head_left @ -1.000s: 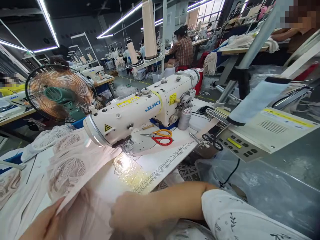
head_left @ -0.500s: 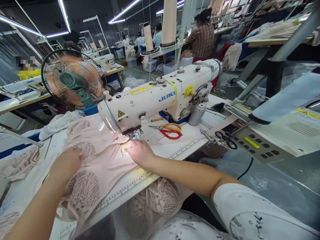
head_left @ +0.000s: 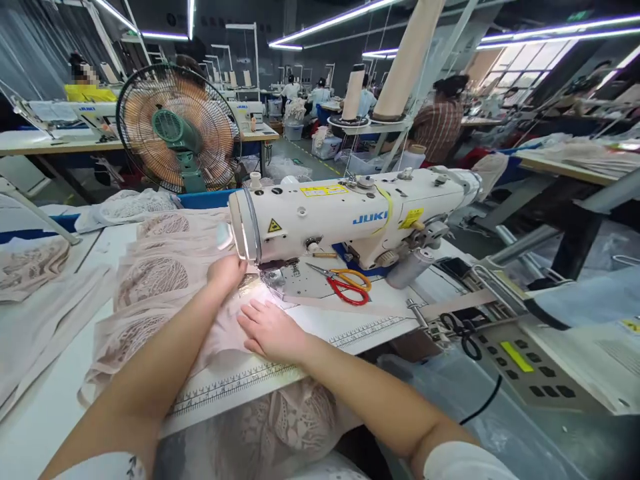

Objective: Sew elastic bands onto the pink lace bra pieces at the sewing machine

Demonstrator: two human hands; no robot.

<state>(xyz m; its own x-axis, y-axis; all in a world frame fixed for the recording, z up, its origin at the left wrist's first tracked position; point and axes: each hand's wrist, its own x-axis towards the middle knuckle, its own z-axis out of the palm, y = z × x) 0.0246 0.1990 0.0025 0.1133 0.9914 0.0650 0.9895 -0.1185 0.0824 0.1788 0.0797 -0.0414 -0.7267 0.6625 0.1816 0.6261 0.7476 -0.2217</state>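
A pale pink lace bra point(head_left: 153, 277) lies spread over the machine bed, its lace cups to the left. My left hand point(head_left: 227, 275) is closed on the fabric just left of the needle area of a white sewing machine point(head_left: 325, 213). Flat on the fabric in front of the needle rests my right hand point(head_left: 273, 330), its fingers stretched out and a little apart. The needle and presser foot are mostly hidden behind the machine head. A light shines on the fabric between both hands.
Red-and-orange-handled scissors point(head_left: 347, 287) lie on the bed, near a grey thread cone point(head_left: 407, 268). A ruler tape point(head_left: 240, 383) runs along the front edge. Behind stands a fan point(head_left: 175, 133). More lace pieces point(head_left: 35, 263) lie left; a control box point(head_left: 530, 367) is right.
My left hand has moved right and away from me, from the lace cups to beside the needle. My right hand has drawn back from the needle and flattened. The camera view has shifted.
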